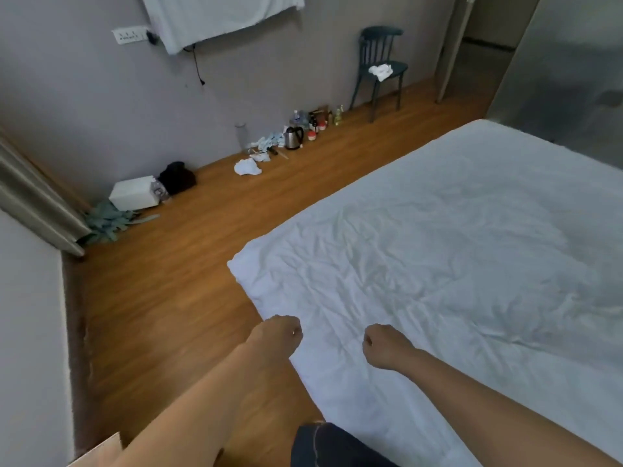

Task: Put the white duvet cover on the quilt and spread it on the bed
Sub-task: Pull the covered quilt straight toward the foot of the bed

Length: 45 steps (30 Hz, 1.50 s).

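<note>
On my far left I see a plain pale wall [30,332] and a folded beige curtain [37,203] hanging in the corner, with a heap of blue-green fabric [109,224] at its foot. Beside that, against the grey back wall [84,106], sit a white rectangular box [135,193] and a black bundle of cloth [177,178]. Higher up, a white power strip [129,35] is fixed to the wall next to a white sheet [222,18] draped over something mounted there, a black cord dangling beneath it.

The warm brown wood-plank floor [175,284] runs diagonally through my view. Along the skirting lie a crumpled white cloth [247,166], a steel electric kettle with a black handle [294,138] and a cluster of small bottles [318,121]. Further right stands a dark teal wooden chair [379,69] with a white rag on its seat, near an open doorway [485,38].

My left hand [278,335] is clenched into a fist at the near edge of the white wrinkled duvet [438,247]; I cannot tell whether it pinches the fabric. My right hand [384,345] is likewise clenched over the duvet, its grasp hidden from me. The duvet lies spread flat across the bed, filling the right side, one corner pointing towards the floor.
</note>
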{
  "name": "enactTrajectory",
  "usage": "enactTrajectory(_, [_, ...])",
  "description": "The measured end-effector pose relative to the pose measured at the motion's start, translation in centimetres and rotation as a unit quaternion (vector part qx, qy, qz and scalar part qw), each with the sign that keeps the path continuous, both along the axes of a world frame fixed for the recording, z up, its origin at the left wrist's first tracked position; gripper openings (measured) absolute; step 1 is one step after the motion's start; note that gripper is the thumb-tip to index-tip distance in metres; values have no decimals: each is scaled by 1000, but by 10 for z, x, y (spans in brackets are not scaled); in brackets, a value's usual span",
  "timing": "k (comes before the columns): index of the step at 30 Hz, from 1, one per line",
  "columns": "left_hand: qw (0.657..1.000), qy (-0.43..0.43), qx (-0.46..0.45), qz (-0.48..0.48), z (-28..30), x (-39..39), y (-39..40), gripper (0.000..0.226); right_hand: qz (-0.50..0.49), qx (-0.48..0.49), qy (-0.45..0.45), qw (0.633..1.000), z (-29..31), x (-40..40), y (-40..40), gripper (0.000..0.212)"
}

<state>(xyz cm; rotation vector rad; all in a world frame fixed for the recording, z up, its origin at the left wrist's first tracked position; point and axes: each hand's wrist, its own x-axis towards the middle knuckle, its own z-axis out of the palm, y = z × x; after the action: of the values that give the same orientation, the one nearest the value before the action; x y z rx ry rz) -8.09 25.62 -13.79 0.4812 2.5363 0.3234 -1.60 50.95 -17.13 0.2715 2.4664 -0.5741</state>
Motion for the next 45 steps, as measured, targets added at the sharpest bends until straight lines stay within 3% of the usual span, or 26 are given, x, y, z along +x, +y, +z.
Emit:
enactTrajectory(9, [998,-43,-40,31,-15,-198,-106,23,15,-33,12,999,-40,-211,-127,18])
enactTrajectory(17, [995,-64,26,70,3,-357,-175,20,-23,-22,1,999,-28,-358,-201,19])
enactTrajectory(26, [992,-99,46,-57,-26,-564,-225,28,-152,7,35,988,-42,-521,-269,22])
enactTrajectory(35, [955,-139,69,-253,0,-728,-228,23,-381,10,31,924,-12,-601,-328,27])
enactTrajectory(45, [870,-168,93,-454,6,-786,-60,14,-581,11,47,813,-16,-614,-270,36])
